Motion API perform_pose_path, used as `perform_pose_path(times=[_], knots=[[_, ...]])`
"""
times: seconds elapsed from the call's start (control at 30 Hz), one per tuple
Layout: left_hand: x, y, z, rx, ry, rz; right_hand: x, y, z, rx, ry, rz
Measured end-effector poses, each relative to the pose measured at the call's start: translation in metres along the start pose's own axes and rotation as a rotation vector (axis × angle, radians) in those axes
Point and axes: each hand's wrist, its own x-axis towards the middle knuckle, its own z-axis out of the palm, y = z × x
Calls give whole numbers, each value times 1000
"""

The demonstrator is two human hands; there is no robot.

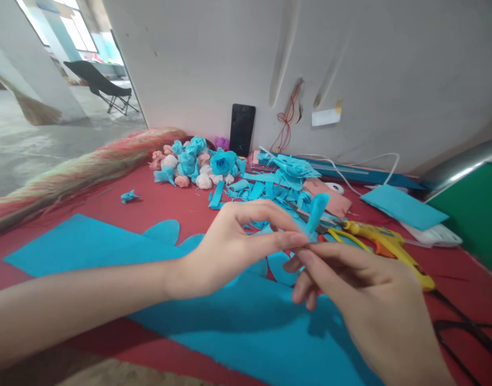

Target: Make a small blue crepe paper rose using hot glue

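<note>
My left hand [233,244] and my right hand [350,289] meet above a large blue felt sheet [237,316]. Both pinch the base of a small rolled blue felt piece [316,212] that stands upright between their fingertips. My left thumb and forefinger close on it from the left. My right fingers close on it from below and the right. Behind the hands lie cut blue felt strips and scraps [265,190] on the red surface [157,201].
A pile of finished blue and pink felt roses [189,161] sits at the back. A yellow glue gun [386,244] lies right of the hands, its black cord [467,327] trailing forward. A black phone [242,128] leans on the wall. A broom [80,166] lies at the left.
</note>
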Motion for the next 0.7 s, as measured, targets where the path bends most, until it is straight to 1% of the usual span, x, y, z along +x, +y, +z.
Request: perform_pose_path(times=[0.07,0.1,0.2,0.27,0.3,0.5,0.6,0.67,0.7], knots=[[0,0,-1,-11,-32,-22,2,2,-1,22,17,-19],[0,-1,-2,-21,-29,-43,3,4,-2,39,6,-34],[3,-4,-4,-3,41,-101,8,12,-6,99,-86,-70],[7,-8,-6,38,79,-92,11,16,-8,138,-144,-79],[10,-10,-7,56,79,-85,12,18,-9,151,-158,-72],[20,-15,-15,112,96,-48,13,19,-10,174,-183,-52],[16,-12,-12,146,31,-28,15,19,-8,132,-184,-45],[11,-10,-8,178,-24,-55,16,19,-7,113,-182,-39],[9,-8,-6,187,-30,-75,16,19,-7,112,-184,-42]])
